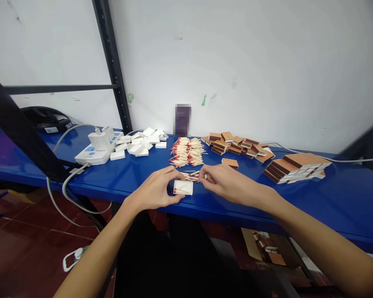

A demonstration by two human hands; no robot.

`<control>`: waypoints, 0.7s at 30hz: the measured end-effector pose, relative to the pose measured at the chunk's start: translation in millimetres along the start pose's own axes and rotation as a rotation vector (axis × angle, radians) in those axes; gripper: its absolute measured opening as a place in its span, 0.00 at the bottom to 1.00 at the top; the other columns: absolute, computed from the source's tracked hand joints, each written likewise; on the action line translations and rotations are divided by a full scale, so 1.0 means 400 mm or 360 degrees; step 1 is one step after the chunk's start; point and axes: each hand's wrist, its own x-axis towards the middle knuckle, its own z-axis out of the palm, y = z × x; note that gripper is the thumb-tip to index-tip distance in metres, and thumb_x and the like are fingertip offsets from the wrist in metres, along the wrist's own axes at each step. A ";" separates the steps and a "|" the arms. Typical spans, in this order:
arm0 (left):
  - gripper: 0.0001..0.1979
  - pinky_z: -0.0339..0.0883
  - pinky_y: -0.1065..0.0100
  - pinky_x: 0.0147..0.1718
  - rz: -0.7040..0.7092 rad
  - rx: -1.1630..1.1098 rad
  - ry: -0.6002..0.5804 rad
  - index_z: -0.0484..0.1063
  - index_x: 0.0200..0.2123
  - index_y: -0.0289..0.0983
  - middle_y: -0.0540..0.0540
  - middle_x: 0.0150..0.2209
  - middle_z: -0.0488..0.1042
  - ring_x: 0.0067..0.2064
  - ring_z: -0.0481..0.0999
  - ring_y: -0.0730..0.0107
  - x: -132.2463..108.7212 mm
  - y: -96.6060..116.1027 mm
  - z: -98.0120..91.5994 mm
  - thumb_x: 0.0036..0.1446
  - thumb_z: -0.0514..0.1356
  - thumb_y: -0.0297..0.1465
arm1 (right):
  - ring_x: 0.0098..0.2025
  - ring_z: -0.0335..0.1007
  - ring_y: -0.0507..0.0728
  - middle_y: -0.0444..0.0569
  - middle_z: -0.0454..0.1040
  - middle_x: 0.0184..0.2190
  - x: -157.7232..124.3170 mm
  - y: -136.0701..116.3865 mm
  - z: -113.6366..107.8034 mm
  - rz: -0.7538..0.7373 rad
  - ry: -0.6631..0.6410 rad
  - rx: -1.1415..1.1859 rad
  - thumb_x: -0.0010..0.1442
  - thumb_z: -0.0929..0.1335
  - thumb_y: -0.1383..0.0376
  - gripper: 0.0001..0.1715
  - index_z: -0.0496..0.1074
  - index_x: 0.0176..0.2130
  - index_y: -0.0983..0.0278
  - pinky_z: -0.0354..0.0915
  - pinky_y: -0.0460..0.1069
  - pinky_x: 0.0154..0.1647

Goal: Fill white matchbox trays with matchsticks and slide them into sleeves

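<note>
Between the thumb and fingers of my left hand (157, 188) is a small white matchbox tray (188, 188). A few red-tipped matches (180, 190) lie inside it. My right hand (222, 180) is closed in a pinch just right of the tray, with pale match ends showing at the fingertips; how many it holds is hidden. Several loose matches (191, 175) lie on the blue shelf between the two hands. Behind them is a large pile of matches (188, 151), laid in two columns with red heads at the sides.
White empty trays (144, 142) are heaped at the back left, beside a power strip (93, 155) with plugs and cables. Brown matchbox sleeves (236, 145) lie at the back right, one sleeve (230, 163) nearer. Stacked matchboxes (295, 167) stand at right. A dark rack post (112, 62) rises at left.
</note>
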 end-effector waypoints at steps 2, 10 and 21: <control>0.16 0.65 0.65 0.43 0.0001 0.0005 -0.0007 0.73 0.47 0.41 0.47 0.42 0.74 0.42 0.74 0.62 0.001 -0.001 0.001 0.54 0.65 0.32 | 0.27 0.62 0.53 0.46 0.71 0.27 0.004 -0.025 0.002 -0.0081 -0.0008 0.0033 0.66 0.62 0.63 0.09 0.67 0.34 0.62 0.51 0.48 0.28; 0.16 0.65 0.66 0.37 -0.0020 0.0029 -0.0015 0.74 0.48 0.40 0.47 0.39 0.77 0.40 0.75 0.62 0.003 0.001 0.000 0.57 0.64 0.37 | 0.27 0.63 0.52 0.46 0.72 0.26 0.019 -0.036 0.012 -0.0093 0.0120 0.0011 0.68 0.61 0.62 0.13 0.70 0.35 0.64 0.52 0.48 0.30; 0.17 0.65 0.62 0.48 -0.0024 0.0071 -0.0043 0.73 0.47 0.40 0.46 0.44 0.76 0.44 0.74 0.60 0.003 0.000 -0.002 0.55 0.65 0.37 | 0.28 0.64 0.54 0.46 0.71 0.27 -0.002 0.067 0.039 0.0201 -0.0020 -0.0046 0.63 0.63 0.64 0.10 0.72 0.33 0.63 0.54 0.48 0.31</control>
